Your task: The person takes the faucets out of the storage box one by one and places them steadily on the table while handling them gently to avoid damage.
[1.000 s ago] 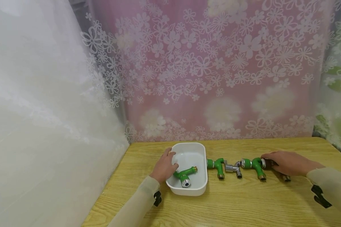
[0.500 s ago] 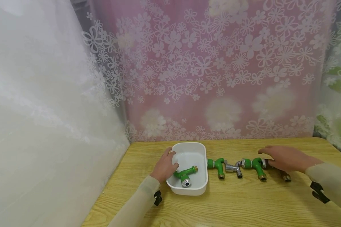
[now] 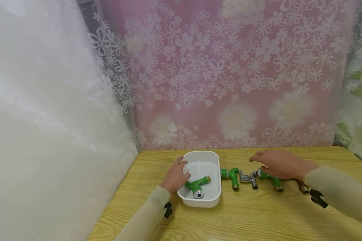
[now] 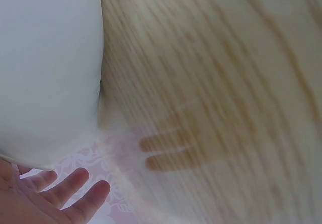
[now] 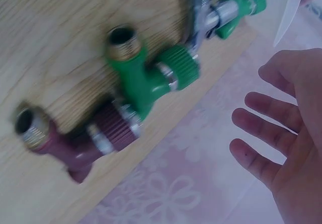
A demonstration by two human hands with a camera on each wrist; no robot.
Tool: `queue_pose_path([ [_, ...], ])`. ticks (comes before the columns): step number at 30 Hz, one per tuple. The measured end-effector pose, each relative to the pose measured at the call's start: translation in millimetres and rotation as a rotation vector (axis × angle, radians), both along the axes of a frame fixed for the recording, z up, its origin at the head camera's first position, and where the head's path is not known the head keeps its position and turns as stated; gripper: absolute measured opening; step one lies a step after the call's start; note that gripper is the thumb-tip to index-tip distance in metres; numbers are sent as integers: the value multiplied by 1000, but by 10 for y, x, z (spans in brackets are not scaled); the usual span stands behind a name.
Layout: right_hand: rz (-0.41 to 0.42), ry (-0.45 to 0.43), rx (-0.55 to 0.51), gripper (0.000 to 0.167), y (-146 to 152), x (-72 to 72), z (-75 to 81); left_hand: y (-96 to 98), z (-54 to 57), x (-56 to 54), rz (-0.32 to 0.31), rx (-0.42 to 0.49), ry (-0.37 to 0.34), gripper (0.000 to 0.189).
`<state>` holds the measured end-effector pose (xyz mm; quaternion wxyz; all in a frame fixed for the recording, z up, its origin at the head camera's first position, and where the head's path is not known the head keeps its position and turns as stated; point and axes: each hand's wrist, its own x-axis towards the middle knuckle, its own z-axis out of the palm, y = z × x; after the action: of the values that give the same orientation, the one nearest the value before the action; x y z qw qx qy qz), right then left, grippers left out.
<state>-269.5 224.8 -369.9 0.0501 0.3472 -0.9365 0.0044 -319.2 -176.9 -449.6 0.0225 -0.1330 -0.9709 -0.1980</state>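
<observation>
My left hand [image 3: 175, 175] rests at the left rim of a white plastic tub [image 3: 199, 203], fingers loosely spread. Inside the tub lies a green tap [image 3: 196, 184] with a brass thread. Over the row of taps on the table hovers my right hand [image 3: 285, 164], holding nothing, its fingers extended in the right wrist view. That row holds a green tap [image 3: 234, 179] against the tub, a chrome tap [image 3: 246, 178], another green tap [image 5: 133, 80] and a maroon tap [image 5: 108, 136]. In the head view the right hand partly hides the last two.
Everything stands on a wood-grain table [image 3: 244, 217]. A pink flowered curtain [image 3: 229, 83] hangs along its back edge, and a whitish sheet [image 3: 48, 134] closes off the left side.
My right hand has come away from the maroon tap and moved left, over the second green tap. The left hand and the tub have stayed put.
</observation>
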Motion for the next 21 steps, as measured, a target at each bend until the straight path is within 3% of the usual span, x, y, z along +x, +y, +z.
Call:
queue_pose_path([
  [8, 118, 66, 4, 39, -305, -71, 53, -5, -13, -12, 2, 3, -2, 57],
  [21, 171, -26, 0, 41, -760, -168, 125, 1, -36, -28, 1, 12, 6, 57],
])
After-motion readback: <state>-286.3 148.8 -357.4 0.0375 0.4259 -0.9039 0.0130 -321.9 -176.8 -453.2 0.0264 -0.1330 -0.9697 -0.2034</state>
